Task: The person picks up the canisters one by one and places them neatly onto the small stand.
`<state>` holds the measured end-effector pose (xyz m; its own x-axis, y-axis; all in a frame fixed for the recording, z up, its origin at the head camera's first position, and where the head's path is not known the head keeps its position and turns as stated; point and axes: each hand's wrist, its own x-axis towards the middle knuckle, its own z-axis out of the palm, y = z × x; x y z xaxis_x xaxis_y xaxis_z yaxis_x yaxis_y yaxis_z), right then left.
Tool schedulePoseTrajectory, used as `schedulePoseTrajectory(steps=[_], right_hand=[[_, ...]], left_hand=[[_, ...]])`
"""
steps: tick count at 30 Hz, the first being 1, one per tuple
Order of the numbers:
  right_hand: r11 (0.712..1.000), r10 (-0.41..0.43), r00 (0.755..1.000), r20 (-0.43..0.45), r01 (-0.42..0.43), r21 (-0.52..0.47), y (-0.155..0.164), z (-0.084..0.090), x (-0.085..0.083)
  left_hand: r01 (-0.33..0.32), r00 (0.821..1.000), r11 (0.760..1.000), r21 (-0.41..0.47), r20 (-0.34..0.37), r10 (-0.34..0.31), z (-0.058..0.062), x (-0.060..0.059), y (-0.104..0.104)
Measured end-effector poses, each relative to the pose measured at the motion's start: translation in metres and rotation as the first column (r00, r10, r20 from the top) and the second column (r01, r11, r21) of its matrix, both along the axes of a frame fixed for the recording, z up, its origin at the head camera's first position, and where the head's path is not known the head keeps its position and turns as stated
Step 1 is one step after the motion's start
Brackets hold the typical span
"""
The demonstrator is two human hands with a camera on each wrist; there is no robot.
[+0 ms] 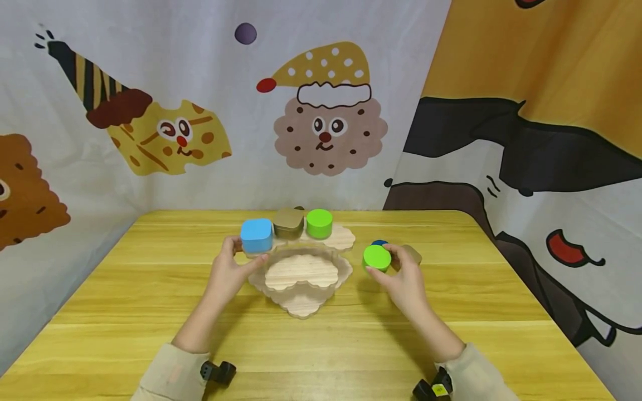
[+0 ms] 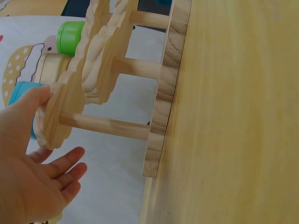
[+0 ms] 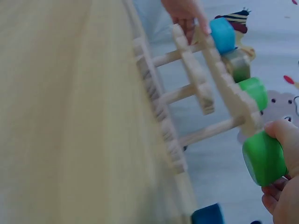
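A tiered wooden stand (image 1: 302, 307) is on the table, with scalloped shelves joined to its base by round posts. My left hand (image 1: 228, 273) pinches the left end of its top shelf (image 2: 70, 100) between thumb and index finger; the other fingers are spread off the wood. On that shelf sit a blue tin (image 1: 257, 236), a gold-brown tin (image 1: 288, 224) and a green tin (image 1: 319, 224), from left to right. To the right of the stand, my right hand (image 1: 403, 278) holds another green tin (image 3: 265, 157) between thumb and fingers, apart from the shelf.
Beyond the right hand stand a dark blue tin (image 1: 379, 243) and a beige tin (image 1: 413, 254), both partly hidden. The wooden table (image 1: 311, 356) reaches back to a printed cloth (image 1: 200, 189) hanging behind it.
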<state>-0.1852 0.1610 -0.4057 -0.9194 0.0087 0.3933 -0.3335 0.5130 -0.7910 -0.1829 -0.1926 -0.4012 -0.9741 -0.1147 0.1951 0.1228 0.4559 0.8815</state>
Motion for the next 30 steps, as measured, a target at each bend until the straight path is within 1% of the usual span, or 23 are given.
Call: schedulePoseTrajectory(steps=[5, 8, 11, 16, 24, 30], right_hand=[[1.000, 0.019, 0.999, -0.035, -0.019, 0.013, -0.008, 0.016, -0.004], [0.999, 0.017, 0.999, -0.050, -0.015, 0.029, -0.014, 0.025, -0.008], [0.999, 0.027, 0.999, -0.039, -0.026, 0.024, -0.018, 0.033, -0.012], [0.999, 0.045, 0.999, 0.007, -0.045, 0.003, -0.026, 0.043, -0.017], [0.995, 0.088, 0.996, -0.001, -0.088, -0.051, -0.037, 0.053, -0.029], [0.994, 0.097, 0.995, 0.014, -0.096, -0.055, -0.041, 0.052, -0.038]], left_hand=[[0.002, 1.000, 1.000, 0.002, 0.002, -0.002, 0.000, 0.000, -0.001], [-0.002, 1.000, 1.000, -0.001, 0.000, 0.002, 0.000, 0.000, -0.001], [-0.004, 1.000, 1.000, -0.001, -0.003, 0.004, 0.000, 0.000, -0.001], [-0.001, 1.000, 1.000, 0.011, 0.003, 0.001, 0.001, 0.001, 0.000], [-0.001, 1.000, 1.000, 0.010, 0.003, 0.001, 0.001, 0.001, 0.000], [-0.002, 1.000, 1.000, 0.004, 0.004, 0.002, 0.001, 0.001, 0.000]])
